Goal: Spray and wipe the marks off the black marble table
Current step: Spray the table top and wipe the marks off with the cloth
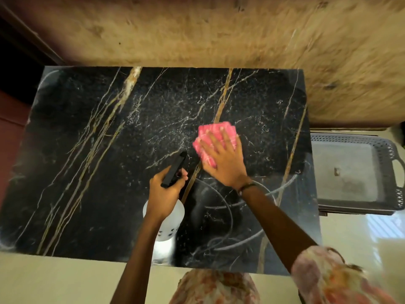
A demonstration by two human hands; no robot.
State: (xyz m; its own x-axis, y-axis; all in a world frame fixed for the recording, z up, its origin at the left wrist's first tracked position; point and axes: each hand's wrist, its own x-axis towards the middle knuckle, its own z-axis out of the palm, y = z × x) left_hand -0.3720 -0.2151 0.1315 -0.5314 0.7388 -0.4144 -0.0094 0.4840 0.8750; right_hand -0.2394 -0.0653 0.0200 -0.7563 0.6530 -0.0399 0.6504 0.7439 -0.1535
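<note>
One head view shows both hands at work: the right hand (221, 159) lies flat, fingers spread, pressing a pink cloth (215, 141) onto the middle of the black table (92, 150), while the left hand (164, 191) grips a spray bottle (169, 207). Overlapping, evenly pressed strokes toward the pale curved marks (221, 194) near the front edge should work best.

The desk (87, 150) lies bare to the left and far side; the wall (219, 29) and grey tray (350, 172) border it.

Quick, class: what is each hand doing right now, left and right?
Left hand: fingers curled round the spray bottle, holding it.
Right hand: open, fingers straight, pressing the pink cloth flat on the black marble table.
</note>
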